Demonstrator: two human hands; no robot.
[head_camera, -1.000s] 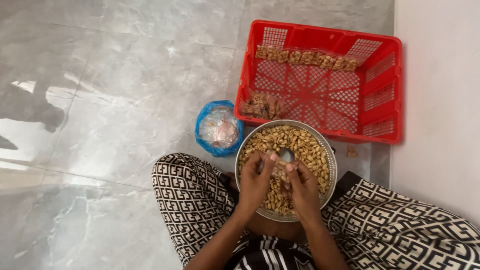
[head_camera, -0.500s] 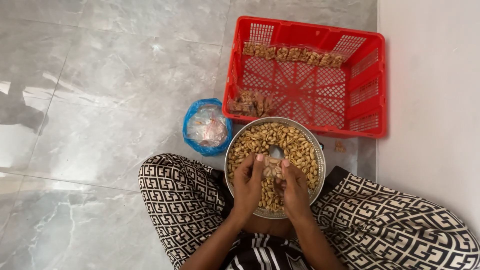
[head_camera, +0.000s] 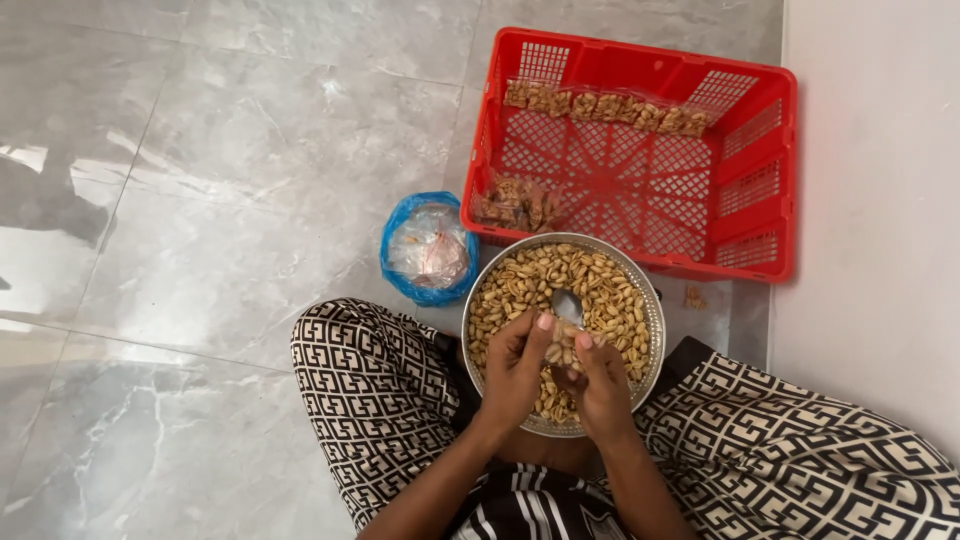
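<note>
A round metal bowl (head_camera: 652, 300) full of peanuts (head_camera: 540, 275) rests between my knees on the floor. My left hand (head_camera: 515, 365) and my right hand (head_camera: 600, 385) meet over its near half, fingers pinched together on a small clear packet of peanuts (head_camera: 560, 352). A metal spoon (head_camera: 567, 305) lies in the nuts just beyond my fingertips. A red plastic crate (head_camera: 770, 190) stands behind the bowl, holding a row of filled peanut packets (head_camera: 600, 105) along its far wall and a few more packets (head_camera: 515, 203) in its near left corner.
A blue plastic bag (head_camera: 428, 250) with clear wrappers inside sits left of the bowl. A white wall (head_camera: 880, 200) runs along the right. Grey marble floor tiles (head_camera: 200, 200) spread to the left. A few loose nuts (head_camera: 692, 297) lie beside the crate.
My hands have stayed over the bowl, working the small packet between the fingers; the view has shifted slightly so bowl and crate sit further left.
</note>
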